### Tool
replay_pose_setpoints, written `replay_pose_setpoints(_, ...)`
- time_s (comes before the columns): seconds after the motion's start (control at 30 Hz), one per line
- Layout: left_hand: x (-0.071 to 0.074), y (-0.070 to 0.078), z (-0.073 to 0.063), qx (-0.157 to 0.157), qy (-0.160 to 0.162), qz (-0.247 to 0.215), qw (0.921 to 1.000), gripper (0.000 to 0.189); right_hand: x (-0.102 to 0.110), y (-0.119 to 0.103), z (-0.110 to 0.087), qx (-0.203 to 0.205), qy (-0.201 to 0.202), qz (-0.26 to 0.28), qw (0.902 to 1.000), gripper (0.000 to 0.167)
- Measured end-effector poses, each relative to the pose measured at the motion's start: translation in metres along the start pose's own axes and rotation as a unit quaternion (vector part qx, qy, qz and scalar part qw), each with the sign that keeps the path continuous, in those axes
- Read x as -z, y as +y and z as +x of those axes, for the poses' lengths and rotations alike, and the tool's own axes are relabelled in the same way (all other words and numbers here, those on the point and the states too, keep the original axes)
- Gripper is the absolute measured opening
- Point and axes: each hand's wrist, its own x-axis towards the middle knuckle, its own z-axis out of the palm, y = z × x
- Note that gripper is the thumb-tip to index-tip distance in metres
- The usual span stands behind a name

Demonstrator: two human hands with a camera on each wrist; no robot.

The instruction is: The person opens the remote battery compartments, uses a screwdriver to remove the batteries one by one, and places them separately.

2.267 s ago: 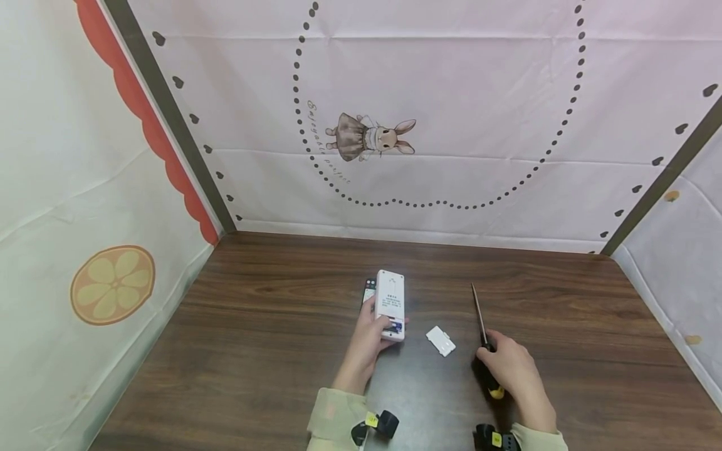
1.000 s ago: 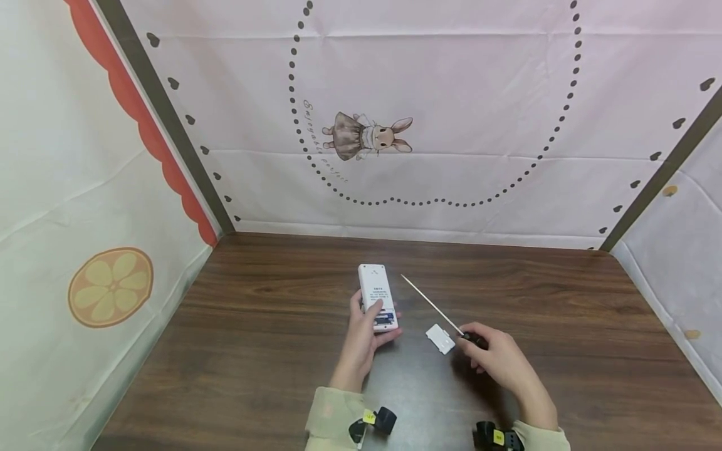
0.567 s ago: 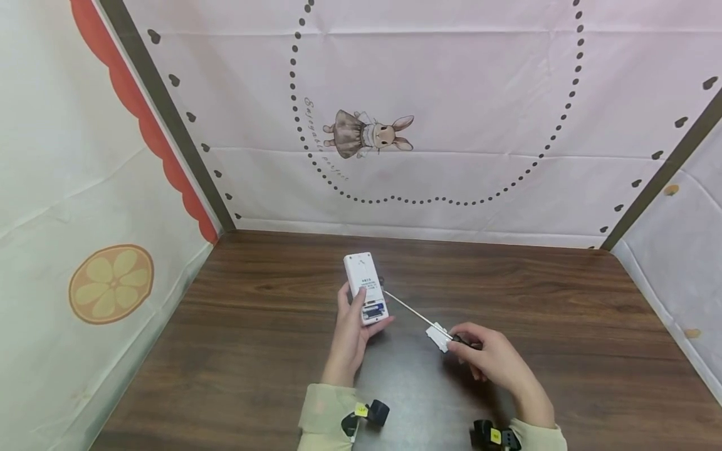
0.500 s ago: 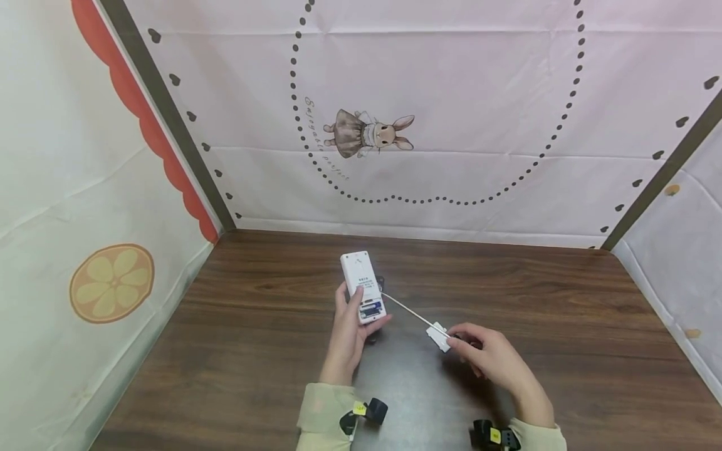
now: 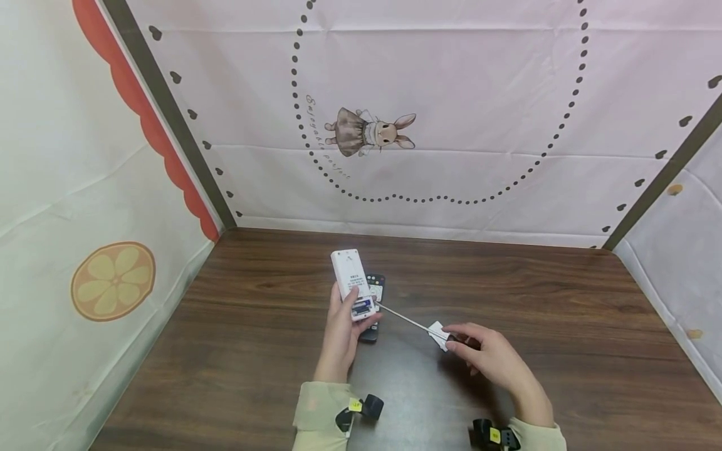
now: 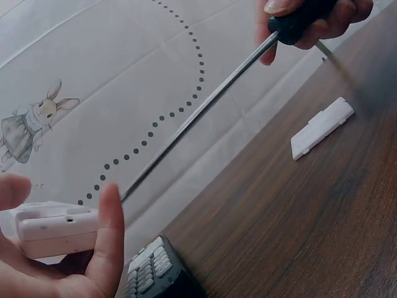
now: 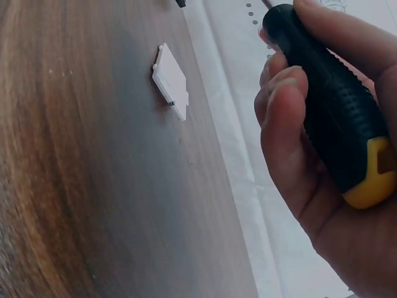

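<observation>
Gripping a white remote control (image 5: 350,269) in the left hand (image 5: 340,332), back side up and raised above the dark wood table (image 5: 254,376), with the thumb laid over its left edge and another finger bent around its near end. Held by the half closer to the person, with the far half jutting out past the fingers. Uncovered in the near end of the remote, beside the thumb, a bay with batteries (image 5: 363,305) inside. Clasped in the right hand (image 5: 489,354), well to the right of the white remote, a screwdriver (image 7: 338,105) with a dark handle and a yellow butt. Pointed along its long metal shaft (image 6: 208,108) at the right edge of the remote's battery end, too masked at the tip to tell whether touching. Lying to the right of the remote, below the shaft, a small white cover (image 6: 322,128). Resting beneath and just to the right of the white remote, partly hidden by the left hand, a dark remote (image 5: 376,287) with pale buttons. Hung beyond the white remote, a pale cloth (image 5: 479,94) printed with a rabbit (image 5: 369,133).
</observation>
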Motion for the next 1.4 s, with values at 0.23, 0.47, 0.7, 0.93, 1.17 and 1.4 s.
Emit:
replay_pose_setpoints(0.23, 0.000, 0.001, 0.001, -0.008, 0.020, 0.004, 0.9998, 0.049, 0.000, -0.001, -0.001, 0.032, 0.003, -0.022, 0.9992, 0.024)
replay_pose_setpoints(0.47, -0.001, 0.000, 0.000, -0.010, 0.005, -0.007, 0.9999, 0.051, -0.002, -0.002, -0.002, 0.061, 0.018, -0.040, 0.9971, 0.020)
replay_pose_setpoints(0.7, -0.001, 0.001, 0.000, -0.012, 0.014, 0.005, 0.9998, 0.054, -0.002, -0.003, -0.002, 0.042, 0.018, -0.031, 0.9985, 0.022)
replay_pose_setpoints(0.93, -0.001, 0.002, 0.001, -0.018, 0.021, 0.036, 0.9990, 0.054, -0.002, -0.006, -0.002, 0.010, 0.004, -0.024, 0.9997, 0.025)
replay_pose_setpoints(1.17, -0.002, 0.003, 0.000, -0.035, 0.021, 0.062, 0.9972, 0.053, -0.002, -0.007, -0.003, 0.017, 0.008, -0.029, 0.9994, 0.027)
replay_pose_setpoints(1.4, -0.002, 0.005, -0.001, -0.030, 0.022, 0.074, 0.9965, 0.048, 0.001, -0.011, -0.005, 0.021, -0.010, -0.028, 0.9994, 0.028)
